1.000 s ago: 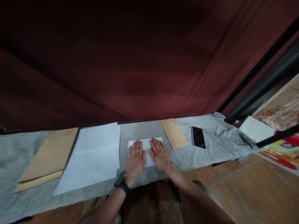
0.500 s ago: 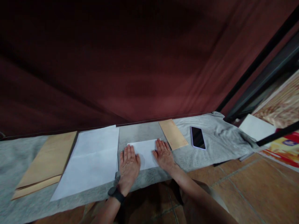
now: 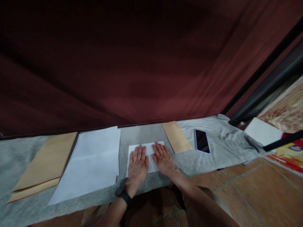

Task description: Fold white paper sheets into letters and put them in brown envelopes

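Observation:
A small folded white paper (image 3: 148, 148) lies on the grey cloth (image 3: 220, 145) in front of me. My left hand (image 3: 137, 166) lies flat on its left half, fingers together, a black band on the wrist. My right hand (image 3: 163, 158) presses flat on the paper's right half. The two hands sit side by side, almost touching. Neither grips anything.
Left of the hands lies a large white sheet (image 3: 92, 164), and further left a big brown envelope (image 3: 42, 165). A small brown envelope (image 3: 176, 136) and a dark phone (image 3: 202, 141) lie to the right. A dark red curtain (image 3: 132, 63) hangs behind. Tiled floor (image 3: 260, 195) is below.
Half a second ago my hands were spread to the paper's two ends; now both have slid back to its middle, side by side.

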Available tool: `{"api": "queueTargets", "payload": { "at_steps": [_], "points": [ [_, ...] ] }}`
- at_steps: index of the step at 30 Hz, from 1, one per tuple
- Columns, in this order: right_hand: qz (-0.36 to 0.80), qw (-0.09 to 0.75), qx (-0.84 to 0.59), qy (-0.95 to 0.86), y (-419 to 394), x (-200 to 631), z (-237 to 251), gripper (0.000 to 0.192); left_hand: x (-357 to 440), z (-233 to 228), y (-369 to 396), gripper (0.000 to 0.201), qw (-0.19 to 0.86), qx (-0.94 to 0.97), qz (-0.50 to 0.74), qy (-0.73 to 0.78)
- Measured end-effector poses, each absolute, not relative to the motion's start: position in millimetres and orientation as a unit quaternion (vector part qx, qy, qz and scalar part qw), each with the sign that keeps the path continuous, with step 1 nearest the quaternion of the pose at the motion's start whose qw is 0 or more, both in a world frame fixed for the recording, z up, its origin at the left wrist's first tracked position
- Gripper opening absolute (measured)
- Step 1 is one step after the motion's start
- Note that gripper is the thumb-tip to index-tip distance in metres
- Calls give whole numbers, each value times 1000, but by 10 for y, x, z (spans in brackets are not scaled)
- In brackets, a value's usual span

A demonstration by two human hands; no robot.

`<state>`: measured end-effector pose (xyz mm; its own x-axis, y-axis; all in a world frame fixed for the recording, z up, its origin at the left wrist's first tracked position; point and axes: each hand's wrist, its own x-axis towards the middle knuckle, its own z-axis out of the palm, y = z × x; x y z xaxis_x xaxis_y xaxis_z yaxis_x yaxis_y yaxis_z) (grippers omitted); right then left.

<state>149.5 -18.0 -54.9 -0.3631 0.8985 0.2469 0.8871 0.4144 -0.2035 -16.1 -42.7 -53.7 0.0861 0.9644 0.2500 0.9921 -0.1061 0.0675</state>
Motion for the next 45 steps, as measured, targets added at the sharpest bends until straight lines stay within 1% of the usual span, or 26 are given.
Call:
{"api": "queueTargets", "payload": {
  "at_steps": [3, 7, 10, 15, 21, 27, 45],
  "points": [
    [10, 158, -556, -816, -160, 1565, -554, 54, -211, -527, -421, 57, 57, -725, -113, -677],
    [23, 168, -560, -811, -151, 1556, -507, 53, -232, -487, -427, 56, 58, -725, -116, -677],
    [45, 178, -539, -822, -166, 1460, -465, 51, -223, -427, -416, 54, 48, -735, -111, -668],
    [69, 170, -504, -844, -198, 1289, -468, 50, -217, -370, -341, 55, 26, -769, -95, -632],
    [53, 163, -524, -834, -116, 1242, -473, 49, -193, -408, -253, 56, 40, -763, -102, -637],
    [41, 159, -537, -828, -58, 1261, -477, 49, -191, -388, -242, 54, 22, -757, -95, -646],
    [19, 142, -575, -806, -180, 1644, -522, 54, -434, -500, -469, 59, 39, -738, -115, -664]
  ]
}}
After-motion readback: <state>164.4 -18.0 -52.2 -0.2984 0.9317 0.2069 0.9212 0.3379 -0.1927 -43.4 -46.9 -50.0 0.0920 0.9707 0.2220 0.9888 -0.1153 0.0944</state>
